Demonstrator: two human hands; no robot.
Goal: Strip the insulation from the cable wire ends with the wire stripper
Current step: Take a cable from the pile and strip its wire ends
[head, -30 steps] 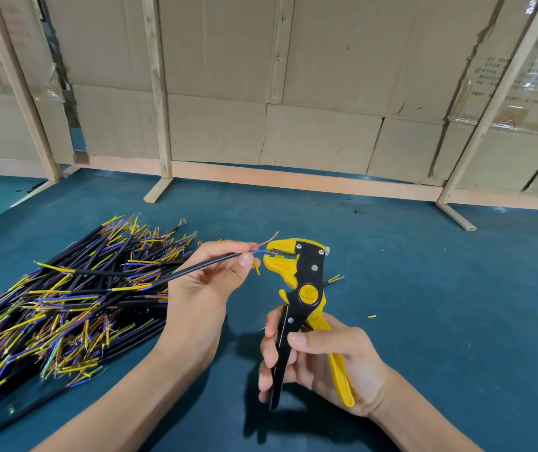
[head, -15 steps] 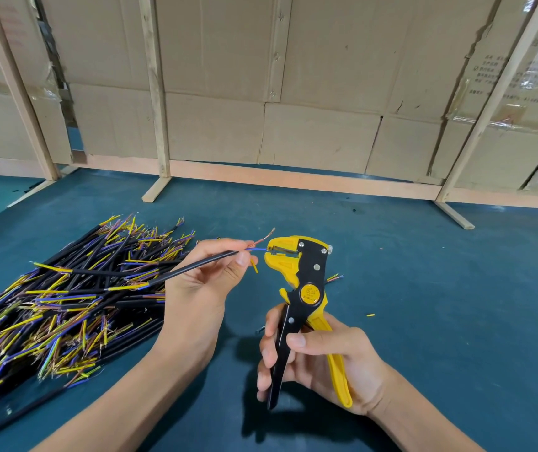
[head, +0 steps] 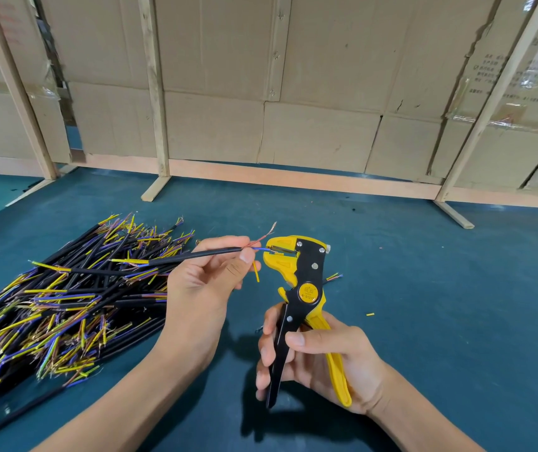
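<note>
Cable [head: 195, 255], black and thin, is pinched between the thumb and forefinger of the left hand [head: 207, 282], just left of the wire stripper [head: 300, 288]. Its long axis runs nearly level, rising slightly toward the right; the far end trails left over the heap of cables [head: 49, 308] on the tabletop [head: 424, 288]. Past the fingers [head: 246, 254] the loose cores fan out: a blue wire [head: 261, 248] points right into the stripper's yellow head, a bare copper strand [head: 266, 233] angles up and right, and a yellow wire [head: 256, 271] hangs down below the thumb. The right hand [head: 319, 360] grips the stripper's two handles, fingers curled round them, head upright above the hand, handles spread apart. A small yellow scrap [head: 370, 314] lies on the tabletop, right of the stripper.
</note>
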